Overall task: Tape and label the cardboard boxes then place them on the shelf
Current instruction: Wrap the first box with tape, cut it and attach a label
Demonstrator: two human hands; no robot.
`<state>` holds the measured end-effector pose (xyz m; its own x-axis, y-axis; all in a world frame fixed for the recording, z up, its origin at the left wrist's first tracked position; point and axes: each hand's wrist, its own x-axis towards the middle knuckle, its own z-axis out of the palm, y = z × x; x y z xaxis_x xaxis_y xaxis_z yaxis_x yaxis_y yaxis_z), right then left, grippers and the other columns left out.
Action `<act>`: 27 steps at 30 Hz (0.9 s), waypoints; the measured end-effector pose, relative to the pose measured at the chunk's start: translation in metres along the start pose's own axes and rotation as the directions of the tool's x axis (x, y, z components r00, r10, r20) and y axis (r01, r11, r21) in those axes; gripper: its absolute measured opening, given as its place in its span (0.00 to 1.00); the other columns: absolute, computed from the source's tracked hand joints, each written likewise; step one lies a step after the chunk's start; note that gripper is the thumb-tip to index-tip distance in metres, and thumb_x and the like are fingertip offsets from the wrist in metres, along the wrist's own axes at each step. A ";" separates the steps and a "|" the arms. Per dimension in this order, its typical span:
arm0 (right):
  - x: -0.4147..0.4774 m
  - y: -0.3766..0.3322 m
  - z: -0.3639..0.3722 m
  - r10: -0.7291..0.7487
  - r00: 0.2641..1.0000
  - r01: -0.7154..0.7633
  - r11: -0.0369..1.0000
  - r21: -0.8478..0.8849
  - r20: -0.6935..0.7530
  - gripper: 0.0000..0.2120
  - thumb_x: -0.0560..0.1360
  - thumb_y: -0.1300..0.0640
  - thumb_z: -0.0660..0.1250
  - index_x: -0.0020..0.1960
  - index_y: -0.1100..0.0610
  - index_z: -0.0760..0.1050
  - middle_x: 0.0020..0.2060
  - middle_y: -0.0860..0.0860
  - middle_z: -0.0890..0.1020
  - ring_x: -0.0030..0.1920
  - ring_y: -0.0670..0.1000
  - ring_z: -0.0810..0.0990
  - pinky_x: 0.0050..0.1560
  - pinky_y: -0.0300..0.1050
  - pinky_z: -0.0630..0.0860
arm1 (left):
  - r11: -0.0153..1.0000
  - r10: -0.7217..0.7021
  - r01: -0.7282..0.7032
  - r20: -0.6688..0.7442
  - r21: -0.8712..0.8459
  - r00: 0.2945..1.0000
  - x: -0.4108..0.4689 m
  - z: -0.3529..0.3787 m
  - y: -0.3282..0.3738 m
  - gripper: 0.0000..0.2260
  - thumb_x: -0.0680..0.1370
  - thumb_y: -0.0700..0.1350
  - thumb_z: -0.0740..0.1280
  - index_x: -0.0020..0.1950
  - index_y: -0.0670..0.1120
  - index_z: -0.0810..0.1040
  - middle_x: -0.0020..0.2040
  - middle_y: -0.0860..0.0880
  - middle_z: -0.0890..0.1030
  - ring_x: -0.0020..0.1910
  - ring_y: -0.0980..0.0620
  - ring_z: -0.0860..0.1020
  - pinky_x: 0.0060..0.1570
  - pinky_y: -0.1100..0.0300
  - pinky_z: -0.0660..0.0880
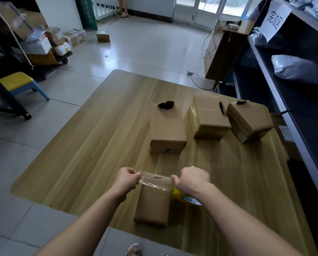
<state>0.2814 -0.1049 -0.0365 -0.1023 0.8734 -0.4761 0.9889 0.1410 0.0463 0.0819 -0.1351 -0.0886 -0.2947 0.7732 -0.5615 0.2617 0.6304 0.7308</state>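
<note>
At the near edge of the wooden table [80,145], a left hand [126,179] pinching a clear tape strip [154,179] and a right hand [191,179] gripping a yellow tape roll [187,197] stretch it over a small brown cardboard box [152,206], while three more cardboard boxes [167,128] [208,117] [248,121] wait mid-table, none yet on the dark metal shelf [302,100].

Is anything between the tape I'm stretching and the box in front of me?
Nothing visible. The clear tape strip, stretched between the left hand and the right hand gripping the yellow tape roll, spans the far end of the small brown cardboard box.
</note>
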 end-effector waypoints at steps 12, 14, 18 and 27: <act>0.004 0.001 0.000 -0.001 1.000 0.001 1.000 -0.007 0.012 0.25 0.80 0.36 0.53 0.54 0.54 0.78 0.43 0.49 0.79 0.44 0.50 0.78 0.46 0.45 0.77 | 1.000 -0.005 0.005 0.007 -0.029 1.000 -0.002 0.000 -0.002 0.10 0.78 0.41 0.66 0.38 0.40 0.77 0.30 0.46 0.76 0.26 0.52 0.70 0.26 0.63 0.64; 0.005 0.001 0.000 -0.005 1.000 0.005 1.000 -0.005 0.023 0.25 0.80 0.36 0.53 0.54 0.54 0.77 0.44 0.50 0.79 0.45 0.51 0.78 0.48 0.45 0.78 | 1.000 -0.004 0.005 0.008 -0.031 1.000 -0.001 0.001 -0.004 0.10 0.78 0.41 0.66 0.36 0.41 0.77 0.30 0.46 0.76 0.26 0.52 0.69 0.26 0.63 0.63; 0.006 0.001 0.003 -0.006 0.999 0.007 1.000 -0.008 0.033 0.25 0.80 0.35 0.53 0.53 0.54 0.77 0.44 0.50 0.79 0.45 0.51 0.79 0.47 0.45 0.77 | 1.000 -0.010 0.010 0.004 -0.018 1.000 -0.001 0.001 -0.006 0.11 0.78 0.42 0.66 0.36 0.41 0.77 0.30 0.46 0.76 0.26 0.52 0.70 0.27 0.62 0.64; 0.008 0.002 0.006 -0.001 0.999 0.000 1.000 0.004 0.037 0.25 0.80 0.35 0.52 0.55 0.54 0.78 0.45 0.50 0.80 0.44 0.51 0.78 0.47 0.46 0.78 | 0.999 -0.033 0.033 0.019 -0.019 0.999 -0.002 0.002 -0.006 0.10 0.79 0.42 0.66 0.44 0.36 0.80 0.33 0.46 0.77 0.29 0.52 0.71 0.29 0.62 0.67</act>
<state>0.2833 -0.1007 -0.0453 -0.0988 0.8554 -0.5084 0.9893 0.1396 0.0425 0.0827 -0.1398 -0.0925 -0.2855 0.7532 -0.5926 0.2340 0.6544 0.7190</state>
